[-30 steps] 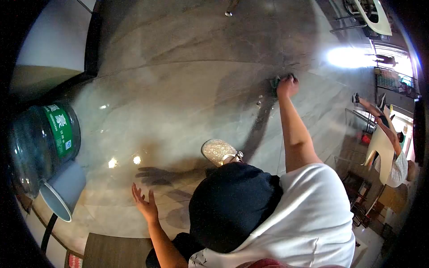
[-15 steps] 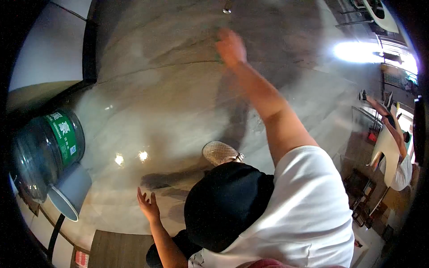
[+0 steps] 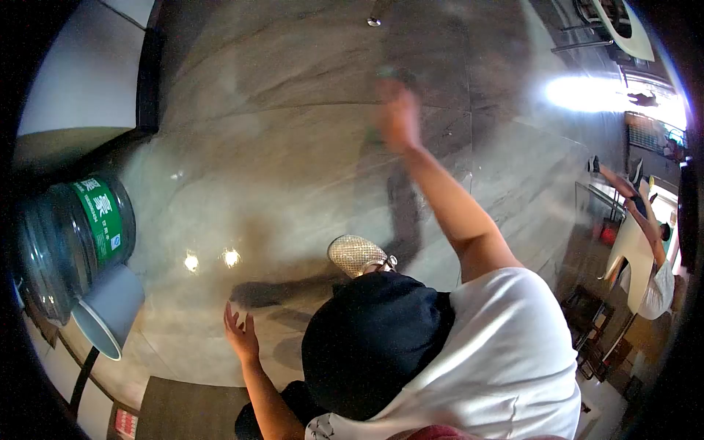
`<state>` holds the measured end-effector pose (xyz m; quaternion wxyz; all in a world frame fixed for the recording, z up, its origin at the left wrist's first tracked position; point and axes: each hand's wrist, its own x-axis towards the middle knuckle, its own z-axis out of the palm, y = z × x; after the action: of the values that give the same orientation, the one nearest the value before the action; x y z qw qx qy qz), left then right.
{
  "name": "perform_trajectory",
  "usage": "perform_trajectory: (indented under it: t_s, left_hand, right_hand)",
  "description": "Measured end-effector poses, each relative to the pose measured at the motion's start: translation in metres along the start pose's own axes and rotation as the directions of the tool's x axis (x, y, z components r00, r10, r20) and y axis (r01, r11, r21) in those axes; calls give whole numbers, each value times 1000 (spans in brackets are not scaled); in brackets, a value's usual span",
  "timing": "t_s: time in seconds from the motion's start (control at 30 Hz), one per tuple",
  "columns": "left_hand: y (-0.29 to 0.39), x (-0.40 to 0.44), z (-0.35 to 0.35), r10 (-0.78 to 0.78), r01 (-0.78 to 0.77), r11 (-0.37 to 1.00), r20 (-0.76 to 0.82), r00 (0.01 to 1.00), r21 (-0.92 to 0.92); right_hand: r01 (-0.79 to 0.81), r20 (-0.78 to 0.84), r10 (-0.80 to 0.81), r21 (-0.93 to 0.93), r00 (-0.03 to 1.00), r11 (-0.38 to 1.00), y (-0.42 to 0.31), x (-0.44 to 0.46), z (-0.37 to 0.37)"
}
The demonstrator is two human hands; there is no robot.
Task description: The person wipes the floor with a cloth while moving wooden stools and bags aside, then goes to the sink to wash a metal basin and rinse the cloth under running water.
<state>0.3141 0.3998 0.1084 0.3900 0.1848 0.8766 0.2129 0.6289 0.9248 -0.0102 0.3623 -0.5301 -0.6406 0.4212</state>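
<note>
My left hand [image 3: 241,337] is held over the floor at the lower left, its fingers apart and curled a little, with nothing in it. Farther up, my right hand [image 3: 400,121] is stretched out over the tiled floor [image 3: 293,161] and smeared by motion. A faint green blur shows beside its fingers; I cannot make out whether it holds something. Below, between the two arms, is my bent knee in black cloth [image 3: 374,341]. A silvery textured shoe [image 3: 355,255] rests on the floor past the knee.
A large clear water bottle with a green label [image 3: 99,218] lies at the left, and a grey-blue bucket [image 3: 114,308] is tilted against it. A brown board or mat [image 3: 191,411] is at the lower left. A seated person [image 3: 656,290] and chairs are at the far right.
My right hand has swung down and slightly right, closer to my body, and is still moving. My left hand stays nearly where it was. The view has shifted slightly.
</note>
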Motion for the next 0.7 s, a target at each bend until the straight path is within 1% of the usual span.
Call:
perform_trajectory:
  t_s: [0.03, 0.07, 0.13, 0.17, 0.23, 0.27, 0.33, 0.4, 0.43, 0.47, 0.5, 0.53, 0.57, 0.6, 0.63, 0.67, 0.7]
  left_hand:
    - [-14, 3, 0, 1, -1, 1000, 2, 1000, 17]
    - [-21, 6, 1, -1, 1, 999, 2, 1000, 32]
    - [-15, 5, 1, -29, 29, 999, -1, 1000, 25]
    - [-13, 4, -1, -59, 59, 998, -4, 998, 18]
    - [-14, 6, -4, -86, 86, 996, -2, 996, 29]
    - [-16, 9, -4, -107, 107, 994, -3, 994, 32]
    - [-18, 11, -1, -118, 118, 993, -1, 993, 4]
    - [-25, 9, 0, -141, 141, 990, 2, 990, -22]
    - [-34, 11, 1, -145, 145, 989, -17, 989, -4]
    - [-38, 11, 4, -149, 150, 989, -37, 988, 14]
    - [-34, 11, 5, -158, 159, 987, -33, 987, 13]
    - [-27, 9, 5, -123, 129, 987, -67, 990, 94]
    - [-21, 9, 7, -85, 101, 979, -95, 992, 176]
    - [-23, 12, 7, -126, 140, 976, -93, 988, 167]
    - [-24, 12, 8, -130, 144, 975, -91, 987, 168]
    - [-22, 14, 9, -128, 147, 969, -107, 986, 198]
    - [-22, 17, 9, -122, 148, 963, -122, 985, 227]
  right_hand:
    - [255, 317, -126, -408, 940, 877, -40, -9, 33]
    - [608, 595, -238, -560, 768, 562, -82, -17, 66]
    - [761, 629, -437, -463, 643, 454, -82, -1, 88]
    - [758, 629, -433, -462, 646, 460, -77, 13, 87]
    - [831, 652, -518, -394, 554, 393, -62, 49, 78]
    - [829, 652, -515, -398, 557, 393, -54, 62, 67]
    - [696, 569, -405, -530, 715, 484, -36, 85, 33]
    - [493, 375, -325, -724, 868, 482, -25, 110, -1]
    - [407, 289, -303, -780, 908, 476, -13, 125, -19]
    - [317, 199, -284, -826, 938, 467, 3, 144, -36]
    - [272, 134, -308, -844, 942, 463, 20, 164, -51]
    - [226, 69, -333, -859, 940, 460, 36, 183, -62]
    - [227, 76, -327, -860, 942, 456, 44, 201, -73]
    - [133, 14, -260, -884, 965, 447, 47, 218, -82]
    - [38, -53, -196, -901, 979, 433, 51, 231, -90]
    - [38, -51, -193, -901, 980, 432, 53, 239, -99]
    - [-96, -143, -84, -906, 986, 413, 55, 245, -108]
